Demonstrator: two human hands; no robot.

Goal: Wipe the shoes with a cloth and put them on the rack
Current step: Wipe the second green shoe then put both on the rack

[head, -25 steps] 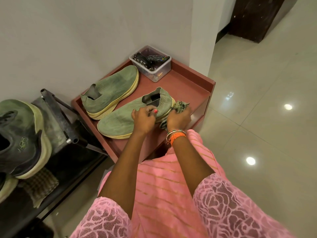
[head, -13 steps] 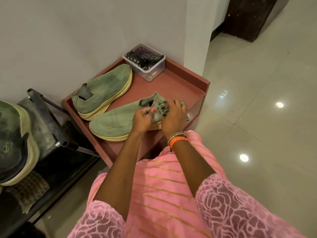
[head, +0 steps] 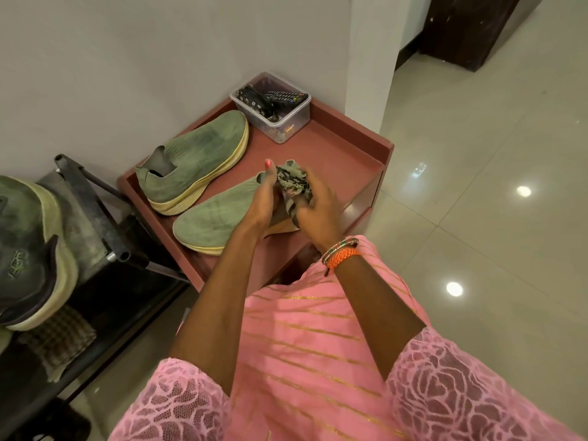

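Cloth now bunched under right hand.

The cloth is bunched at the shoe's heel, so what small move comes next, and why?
Probably sweep the cloth, held by the right hand, forward along the near shoe while the left hand steadies it; the toe looks unwiped.
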